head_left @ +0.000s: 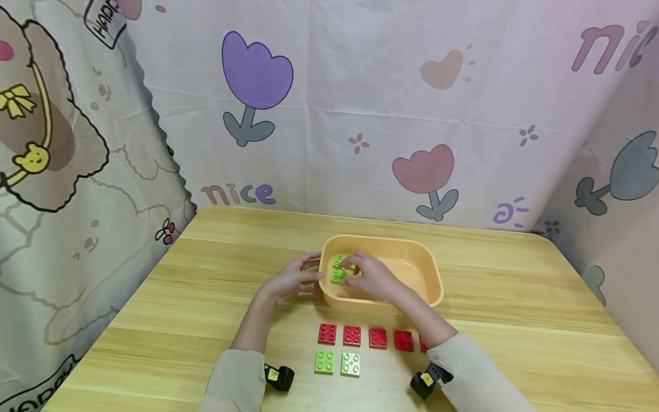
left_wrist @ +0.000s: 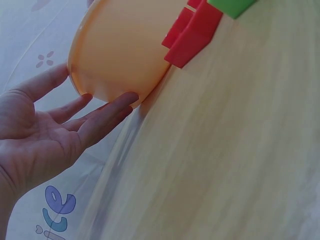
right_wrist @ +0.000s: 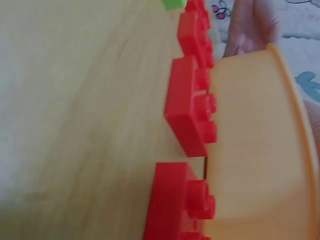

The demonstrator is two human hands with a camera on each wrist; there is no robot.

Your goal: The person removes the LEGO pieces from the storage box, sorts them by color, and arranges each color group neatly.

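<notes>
The left grip (head_left: 294, 277), fingers loosely spread, touches the oblong orange plastic tub (head_left: 419, 269). Inside, studded lime-green plastic bricks (head_left: 337, 276) lie just beside the right grip (head_left: 372, 276); I can't tell whether it's pinching one.

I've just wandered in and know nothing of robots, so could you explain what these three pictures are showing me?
No robot shows here: a person does the work barehanded. The wide picture comes from a camera worn on the head, looking forward and down. The other two come from cameras worn on the wrists, hence their odd tilt; the black devices by the sleeves are probably these.

On the wooden table are an orange tub, a row of red bricks, the last partly hidden by the right arm, and, nearer the person, two green bricks.

The left hand touches the tub's end with its fingers. The right hand reaches inside, at more green bricks; whether its grip has one, I can't tell.
</notes>
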